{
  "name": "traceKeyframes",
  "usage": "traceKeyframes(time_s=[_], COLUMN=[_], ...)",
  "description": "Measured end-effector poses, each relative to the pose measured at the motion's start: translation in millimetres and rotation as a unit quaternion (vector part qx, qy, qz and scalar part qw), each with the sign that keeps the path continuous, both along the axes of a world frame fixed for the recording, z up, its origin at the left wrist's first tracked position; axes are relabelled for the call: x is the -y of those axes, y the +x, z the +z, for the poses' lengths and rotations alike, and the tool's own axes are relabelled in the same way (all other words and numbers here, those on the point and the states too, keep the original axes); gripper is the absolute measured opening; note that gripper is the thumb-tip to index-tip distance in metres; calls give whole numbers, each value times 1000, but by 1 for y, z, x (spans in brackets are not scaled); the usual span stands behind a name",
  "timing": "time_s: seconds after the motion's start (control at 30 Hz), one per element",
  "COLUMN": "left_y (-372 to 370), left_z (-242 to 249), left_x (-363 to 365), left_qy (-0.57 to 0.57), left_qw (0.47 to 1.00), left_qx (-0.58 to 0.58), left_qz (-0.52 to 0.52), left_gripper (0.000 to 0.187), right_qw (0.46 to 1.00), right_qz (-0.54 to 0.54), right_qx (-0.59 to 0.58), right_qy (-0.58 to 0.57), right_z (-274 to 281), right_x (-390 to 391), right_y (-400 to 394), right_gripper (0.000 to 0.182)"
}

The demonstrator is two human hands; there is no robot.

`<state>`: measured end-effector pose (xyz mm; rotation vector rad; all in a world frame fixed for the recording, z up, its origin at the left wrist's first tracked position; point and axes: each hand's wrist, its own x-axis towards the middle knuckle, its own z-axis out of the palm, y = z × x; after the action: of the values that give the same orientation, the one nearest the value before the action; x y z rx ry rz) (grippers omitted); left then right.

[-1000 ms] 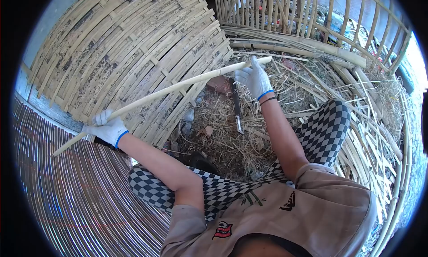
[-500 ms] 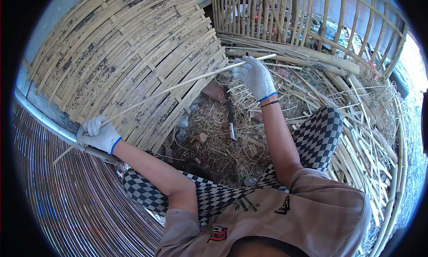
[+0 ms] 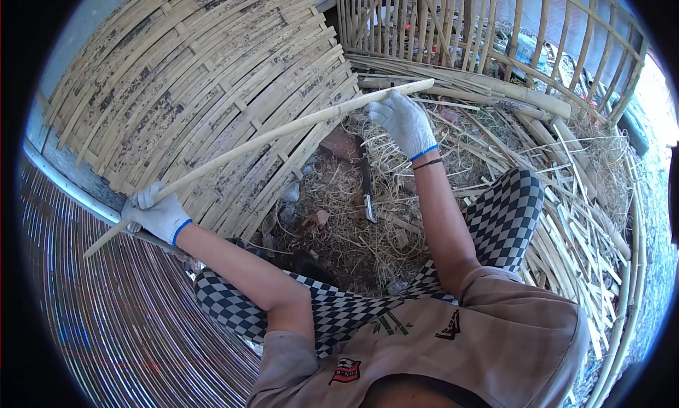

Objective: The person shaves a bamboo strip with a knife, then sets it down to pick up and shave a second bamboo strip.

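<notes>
A long, pale bamboo strip [image 3: 276, 133] stretches slantwise between my two gloved hands, its broad face showing. My left hand [image 3: 157, 213] is closed round the strip near its lower left end, which sticks out past the glove. Close to the upper right end, my right hand [image 3: 403, 121] pinches the strip between thumb and fingers; some fingertips are hidden behind it. Beneath the strip leans a woven bamboo panel [image 3: 212, 89] with dark speckles. A knife [image 3: 366, 181] lies on the shavings just below my right hand.
Bamboo shavings [image 3: 339, 242] cover the ground between my checkered legs. Split strips [image 3: 566, 259] are heaped at right, beside bamboo poles [image 3: 537, 107]. A slatted bamboo fence [image 3: 424, 26] stands at the back. Ribbed sheeting [image 3: 120, 323] lies at lower left.
The bamboo strip has been turned about its length, so its wide face shows instead of its narrow edge. Both hands stay in nearly the same places, with slight finger shifts.
</notes>
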<state>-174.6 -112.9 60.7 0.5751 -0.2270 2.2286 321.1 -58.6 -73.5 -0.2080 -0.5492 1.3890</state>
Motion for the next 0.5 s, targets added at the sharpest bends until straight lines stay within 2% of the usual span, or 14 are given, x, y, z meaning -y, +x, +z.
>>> traceKeyframes(time_s=[0.23,0.33,0.43,0.47,0.5], left_y=[3,10,-2,-9,-9], left_z=[0,4,-3,-6,-7], left_x=[-1,1,-7,-9,-8], left_qy=[-33,-61,-40,-26,-17], left_qw=[999,998,998,997,995], left_qx=[5,6,-46,-71,-101], left_qz=[13,23,3,-6,-2], left_gripper=[32,33,38,40,39], right_qw=[1000,999,973,958,959], right_qz=[-18,-40,-158,-206,-203], right_qx=[-14,13,68,76,56], right_qy=[-10,-17,-151,-182,-190], right_z=[-2,-7,-5,-30,-44], right_x=[-2,-4,1,-16,-18], right_y=[-2,0,14,30,45], right_gripper=[22,30,38,42,36])
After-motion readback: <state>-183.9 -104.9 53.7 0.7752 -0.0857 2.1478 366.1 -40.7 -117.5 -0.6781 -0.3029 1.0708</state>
